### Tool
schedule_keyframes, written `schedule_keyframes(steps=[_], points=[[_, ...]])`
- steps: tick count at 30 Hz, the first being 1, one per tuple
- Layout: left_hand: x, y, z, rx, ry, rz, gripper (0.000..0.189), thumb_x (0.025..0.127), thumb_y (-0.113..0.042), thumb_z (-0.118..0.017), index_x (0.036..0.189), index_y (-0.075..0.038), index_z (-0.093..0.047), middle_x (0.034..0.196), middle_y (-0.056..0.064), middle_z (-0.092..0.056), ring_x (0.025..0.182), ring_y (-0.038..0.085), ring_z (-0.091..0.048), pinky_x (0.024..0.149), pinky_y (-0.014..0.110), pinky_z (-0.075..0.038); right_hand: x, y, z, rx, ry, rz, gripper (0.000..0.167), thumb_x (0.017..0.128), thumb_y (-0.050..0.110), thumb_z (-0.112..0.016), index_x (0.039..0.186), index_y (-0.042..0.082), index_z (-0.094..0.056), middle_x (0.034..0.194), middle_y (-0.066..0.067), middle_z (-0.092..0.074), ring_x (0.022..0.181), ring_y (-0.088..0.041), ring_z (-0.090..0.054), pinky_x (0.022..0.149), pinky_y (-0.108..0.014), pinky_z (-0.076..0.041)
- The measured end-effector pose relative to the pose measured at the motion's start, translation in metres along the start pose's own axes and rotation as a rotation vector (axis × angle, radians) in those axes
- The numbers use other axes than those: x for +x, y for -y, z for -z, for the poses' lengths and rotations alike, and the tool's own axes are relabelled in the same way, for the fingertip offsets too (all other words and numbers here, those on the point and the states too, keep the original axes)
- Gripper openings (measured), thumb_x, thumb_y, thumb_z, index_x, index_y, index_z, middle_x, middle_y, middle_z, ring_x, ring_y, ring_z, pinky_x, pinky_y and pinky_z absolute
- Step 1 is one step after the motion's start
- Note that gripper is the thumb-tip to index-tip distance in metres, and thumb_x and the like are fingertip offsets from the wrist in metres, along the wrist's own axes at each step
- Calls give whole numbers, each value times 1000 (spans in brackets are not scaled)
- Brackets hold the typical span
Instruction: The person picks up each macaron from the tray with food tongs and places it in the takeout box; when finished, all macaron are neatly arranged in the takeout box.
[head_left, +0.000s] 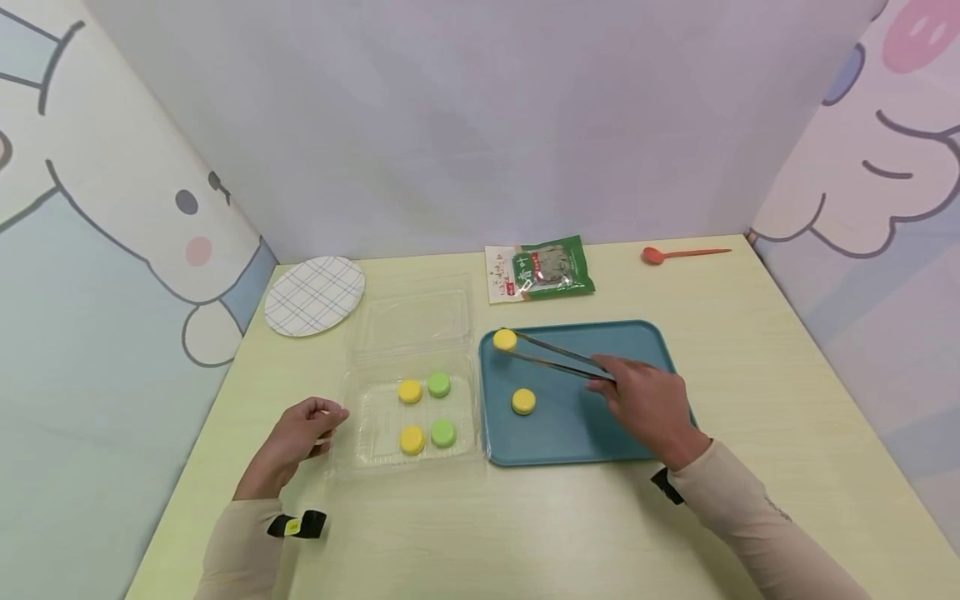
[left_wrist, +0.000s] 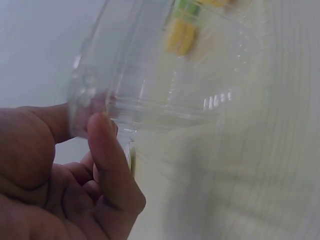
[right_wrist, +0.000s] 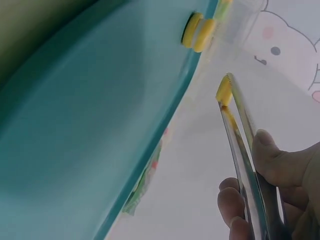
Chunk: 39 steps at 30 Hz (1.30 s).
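My right hand (head_left: 648,408) grips metal tongs (head_left: 558,365), whose tips pinch a yellow macaron (head_left: 505,340) above the far left corner of the blue tray (head_left: 585,457). Another yellow macaron (head_left: 523,401) lies on that tray. In the right wrist view the tongs (right_wrist: 245,165) clasp the macaron (right_wrist: 224,91) between their ends. My left hand (head_left: 298,437) pinches the left rim of a clear plastic clamshell box (head_left: 375,454) between thumb and finger. Two yellow macarons (head_left: 412,439) and two green macarons (head_left: 443,432) sit inside the box, its lid (head_left: 411,321) folded back.
A checked plate (head_left: 315,296) lies at the back left, beside the lid. Behind the tray is a green and white packet (head_left: 540,270). A red spoon (head_left: 654,255) rests at the back right, near the wall.
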<state>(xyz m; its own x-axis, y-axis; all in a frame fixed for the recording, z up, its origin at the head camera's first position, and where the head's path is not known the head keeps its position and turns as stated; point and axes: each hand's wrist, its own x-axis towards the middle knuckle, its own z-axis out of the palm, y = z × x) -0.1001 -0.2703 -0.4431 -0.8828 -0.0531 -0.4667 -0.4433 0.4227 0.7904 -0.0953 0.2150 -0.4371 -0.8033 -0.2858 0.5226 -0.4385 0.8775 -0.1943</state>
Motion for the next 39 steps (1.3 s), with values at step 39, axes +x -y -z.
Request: schedule_keyframes(steps=[39], points=[[1, 0, 0, 6, -9, 5, 32, 100, -28, -65, 113, 0, -54, 82, 4, -51, 73, 16, -51, 66, 29, -51, 22, 58, -13, 116, 8, 183, 45, 71, 30, -92, 109, 12, -76, 92, -3, -76, 68, -18, -71, 40, -28, -44]])
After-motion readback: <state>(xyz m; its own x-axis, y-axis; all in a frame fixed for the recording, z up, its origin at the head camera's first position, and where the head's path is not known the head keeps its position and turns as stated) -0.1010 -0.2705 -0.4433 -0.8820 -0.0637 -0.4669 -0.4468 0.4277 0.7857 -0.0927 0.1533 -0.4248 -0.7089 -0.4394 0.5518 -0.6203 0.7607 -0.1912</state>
